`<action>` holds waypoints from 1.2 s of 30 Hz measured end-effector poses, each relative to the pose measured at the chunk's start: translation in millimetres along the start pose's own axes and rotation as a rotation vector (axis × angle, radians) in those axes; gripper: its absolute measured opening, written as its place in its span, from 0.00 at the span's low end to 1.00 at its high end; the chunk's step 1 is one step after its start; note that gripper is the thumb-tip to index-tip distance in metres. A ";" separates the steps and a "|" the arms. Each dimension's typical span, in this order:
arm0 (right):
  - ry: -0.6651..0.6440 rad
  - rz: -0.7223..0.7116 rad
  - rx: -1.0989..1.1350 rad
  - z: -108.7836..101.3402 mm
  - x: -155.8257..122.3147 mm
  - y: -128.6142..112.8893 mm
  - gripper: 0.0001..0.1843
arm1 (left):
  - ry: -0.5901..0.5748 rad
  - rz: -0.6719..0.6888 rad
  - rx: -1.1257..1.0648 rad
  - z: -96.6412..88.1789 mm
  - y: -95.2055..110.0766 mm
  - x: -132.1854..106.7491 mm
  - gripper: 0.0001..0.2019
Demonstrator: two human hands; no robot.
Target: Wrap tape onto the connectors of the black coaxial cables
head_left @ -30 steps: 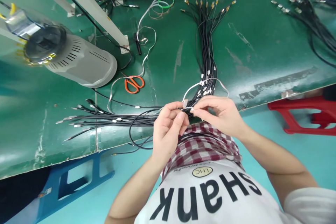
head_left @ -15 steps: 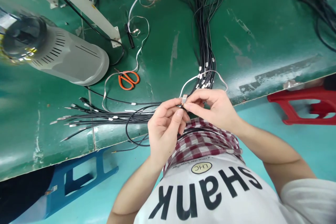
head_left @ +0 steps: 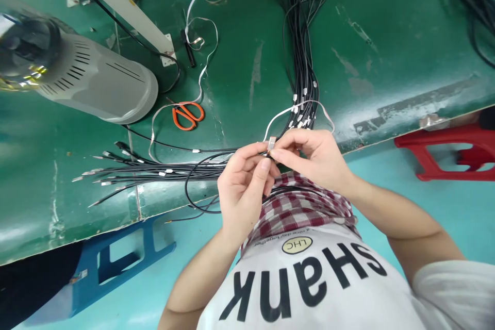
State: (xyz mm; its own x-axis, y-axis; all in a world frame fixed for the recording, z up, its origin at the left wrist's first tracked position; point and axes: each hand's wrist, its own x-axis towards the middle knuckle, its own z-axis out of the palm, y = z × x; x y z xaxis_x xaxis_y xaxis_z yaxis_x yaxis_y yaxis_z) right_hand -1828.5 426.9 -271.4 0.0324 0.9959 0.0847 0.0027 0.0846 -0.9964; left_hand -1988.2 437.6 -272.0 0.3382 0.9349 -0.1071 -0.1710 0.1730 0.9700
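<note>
In front of my lap, my left hand (head_left: 243, 183) pinches a black cable between thumb and forefinger. My right hand (head_left: 314, 155) meets it from the other side, thumb and forefinger closed on a small pale label tag (head_left: 271, 142) that stands up at the cable. White-pink label tape (head_left: 279, 117) loops up behind my fingers across the cables. To the left lies a bundle of black cables (head_left: 181, 171) with small white labels, partly hidden by my left hand. Beyond my hands, another black cable bundle (head_left: 303, 51) reaches away, with yellowish tips and white labels.
Orange-handled scissors (head_left: 187, 115) lie on the green table (head_left: 240, 87) beside a long tape strand. A grey cylindrical machine (head_left: 104, 75) and a white post (head_left: 127, 5) stand at left. More cables (head_left: 460, 0) lie far right. A red stool (head_left: 429, 162) and a blue stool (head_left: 116, 273) flank me.
Both hands keep almost the same pose, with the tag still between the fingers. The view has shifted very slightly.
</note>
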 end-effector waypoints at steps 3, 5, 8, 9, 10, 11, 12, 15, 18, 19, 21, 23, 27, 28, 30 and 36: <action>0.025 -0.007 0.005 2.5 -0.8 2.3 0.05 | 0.014 0.005 -0.010 1.7 -0.4 -0.4 0.11; 0.043 -0.004 0.009 4.7 -1.8 3.8 0.05 | 0.026 0.009 -0.006 2.7 -0.9 -0.7 0.11; 0.086 0.005 0.034 8.9 -3.8 6.8 0.06 | 0.036 0.012 0.005 3.8 -1.9 -1.1 0.10; 0.099 0.010 0.045 10.4 -4.6 8.1 0.06 | 0.037 0.012 0.007 4.1 -2.2 -1.2 0.10; 0.112 0.013 0.056 12.0 -5.3 9.5 0.06 | 0.038 0.011 0.010 4.4 -2.5 -1.2 0.10; 0.124 0.014 0.063 13.6 -6.1 10.9 0.07 | 0.040 0.011 0.013 4.8 -2.7 -1.1 0.10; 0.136 0.013 0.066 15.2 -6.9 12.3 0.07 | 0.043 0.011 0.020 5.3 -2.8 -1.2 0.10; 0.192 -0.013 0.044 19.6 -9.5 15.9 0.08 | 0.057 0.019 0.068 6.5 -3.8 -2.1 0.11; 0.226 -0.014 0.043 23.4 -11.9 18.2 0.07 | 0.060 0.086 0.133 6.4 -8.0 -4.6 0.13; 0.228 -0.004 0.059 24.5 -12.6 18.6 0.07 | 0.066 0.131 0.165 5.7 -10.4 -5.6 0.14; 0.223 0.017 0.106 26.5 -13.5 19.0 0.08 | 0.090 0.243 0.278 3.6 -15.9 -7.3 0.15; 0.230 0.021 0.139 27.9 -13.8 19.1 0.08 | 0.121 0.346 0.437 1.2 -20.7 -8.3 0.15; 0.248 -0.019 0.108 28.6 -13.3 19.8 0.08 | 0.166 0.414 0.646 -1.0 -22.9 -8.5 0.13; 0.250 -0.030 0.092 28.5 -13.3 20.1 0.08 | 0.173 0.403 0.659 -0.8 -22.1 -8.6 0.13; 0.255 -0.049 0.061 28.1 -13.4 20.8 0.08 | 0.176 0.359 0.652 -0.1 -20.0 -9.1 0.12; 0.227 -0.105 0.004 25.8 -12.9 20.3 0.07 | 0.187 0.269 0.538 1.2 -13.3 -10.7 0.13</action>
State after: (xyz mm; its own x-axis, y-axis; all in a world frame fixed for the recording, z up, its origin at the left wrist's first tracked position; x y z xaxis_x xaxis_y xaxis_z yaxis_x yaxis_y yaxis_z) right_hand -1854.6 416.6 -292.7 0.2556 0.9489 0.1854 0.0135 0.1882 -0.9820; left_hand -1988.4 424.9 -283.5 0.1721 0.9709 0.1665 0.2784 -0.2101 0.9372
